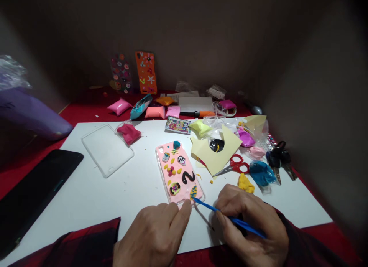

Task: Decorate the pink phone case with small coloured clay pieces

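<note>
My right hand [250,221] is closed around a blue modelling tool [209,206]. The tool's tip touches a yellow and blue striped clay oval [193,192] near the bottom corner of a phone case [169,198]. That case has a pink clay layer with a black curved clay shape, a small flower and other clay pieces on it. Along the case's bottom edge rests the stretched index finger of my left hand [153,230]; its other fingers are bent and partly hidden. A lump of yellow clay [245,183] lies just beyond my right hand.
Red-handled scissors [237,164] lie by cut yellow paper [211,163], a blue clay packet [262,172] and keys [277,159]. A clear case [106,159] and a black phone-like slab [40,190] are at left. An orange decorated case [146,73] stands against the back wall.
</note>
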A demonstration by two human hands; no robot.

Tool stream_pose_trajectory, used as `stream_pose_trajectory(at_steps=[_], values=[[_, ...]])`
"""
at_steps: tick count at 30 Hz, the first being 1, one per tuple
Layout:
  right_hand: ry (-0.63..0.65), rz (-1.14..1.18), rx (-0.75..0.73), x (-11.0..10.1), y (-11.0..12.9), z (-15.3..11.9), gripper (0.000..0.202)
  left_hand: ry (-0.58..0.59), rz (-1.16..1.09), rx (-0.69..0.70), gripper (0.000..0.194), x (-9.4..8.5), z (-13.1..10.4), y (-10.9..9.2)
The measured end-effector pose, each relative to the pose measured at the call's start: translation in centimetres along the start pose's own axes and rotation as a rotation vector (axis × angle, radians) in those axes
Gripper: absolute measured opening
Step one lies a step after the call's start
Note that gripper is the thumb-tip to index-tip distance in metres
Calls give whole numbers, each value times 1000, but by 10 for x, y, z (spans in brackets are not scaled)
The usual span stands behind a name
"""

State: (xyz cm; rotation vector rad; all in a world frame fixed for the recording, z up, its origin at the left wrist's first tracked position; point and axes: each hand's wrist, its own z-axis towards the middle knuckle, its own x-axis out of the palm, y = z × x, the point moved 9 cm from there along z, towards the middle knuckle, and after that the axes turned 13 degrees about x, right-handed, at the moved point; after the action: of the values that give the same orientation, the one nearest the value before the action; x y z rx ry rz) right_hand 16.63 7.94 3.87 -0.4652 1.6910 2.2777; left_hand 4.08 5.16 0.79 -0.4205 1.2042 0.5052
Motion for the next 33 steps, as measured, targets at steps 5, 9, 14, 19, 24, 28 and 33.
stream_pose_trajectory(at_steps=[5,9,14,19,24,28,33], values=[[-87,77,-24,-14,1,0,23,-90,-39,-48,31,-8,-1,2],[-145,70,28,-22,-16,0,18,-356,-196,-238,30,-29,-16,15],[-220,-235,-27,-25,-24,5,13,-425,-674,-708,23,-13,-38,55],[-242,-376,-128,-21,-22,11,13,-621,-1201,-898,23,7,-34,79],[-237,-471,-181,-15,-22,11,13,-675,-1393,-1013,13,16,-32,92],[-281,-536,-231,-14,-20,6,14,-750,-1386,-1077,14,15,-38,101],[-337,-544,-252,-16,-17,5,13,-760,-1458,-1134,24,28,-41,106]])
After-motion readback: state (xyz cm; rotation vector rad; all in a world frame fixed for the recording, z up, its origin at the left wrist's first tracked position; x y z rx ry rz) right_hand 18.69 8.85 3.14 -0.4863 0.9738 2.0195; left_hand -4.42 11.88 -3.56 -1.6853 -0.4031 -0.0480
